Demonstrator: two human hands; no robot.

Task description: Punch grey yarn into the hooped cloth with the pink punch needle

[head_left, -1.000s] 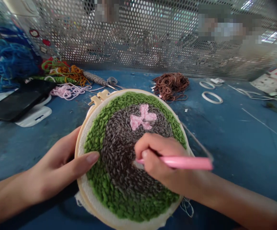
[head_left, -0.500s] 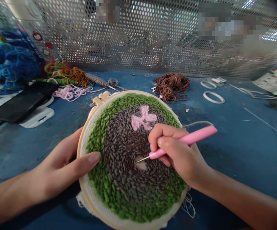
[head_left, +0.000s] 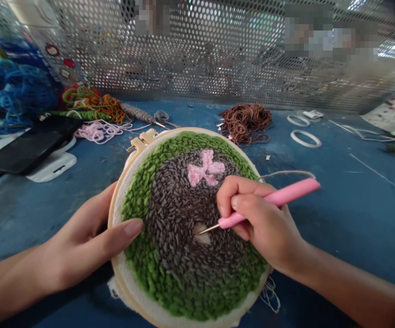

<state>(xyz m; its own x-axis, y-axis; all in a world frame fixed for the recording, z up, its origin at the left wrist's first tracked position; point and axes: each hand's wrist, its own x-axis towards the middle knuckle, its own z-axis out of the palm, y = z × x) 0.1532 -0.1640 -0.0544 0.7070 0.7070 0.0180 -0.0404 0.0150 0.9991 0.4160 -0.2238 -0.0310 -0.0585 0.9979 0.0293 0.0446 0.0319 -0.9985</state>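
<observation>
My left hand (head_left: 98, 237) grips the left edge of a round wooden embroidery hoop (head_left: 117, 255), thumb on the front and the other fingers hidden behind. Across the stretched cloth runs stitched yarn: a green border (head_left: 139, 264), a dark grey-brown middle (head_left: 173, 218) and a pink flower shape (head_left: 206, 168) near the top. My right hand (head_left: 259, 214) is closed around a pink punch needle (head_left: 289, 193). Its metal tip points at a small bare patch of pale cloth (head_left: 203, 237) near the centre. A thin strand of yarn (head_left: 286, 173) trails from the handle's end.
On the blue table (head_left: 337, 218) lie a brown yarn bundle (head_left: 247, 120), two white rings (head_left: 306, 138), a black phone (head_left: 29, 143), a blue yarn heap (head_left: 12, 91) and pink yarn (head_left: 98, 132). A perforated metal panel (head_left: 197, 68) stands along the back, with blurred people beyond.
My right hand and the punch needle have shifted slightly to the right, and more of the metal shaft shows. My left hand holds the hoop in nearly the same place.
</observation>
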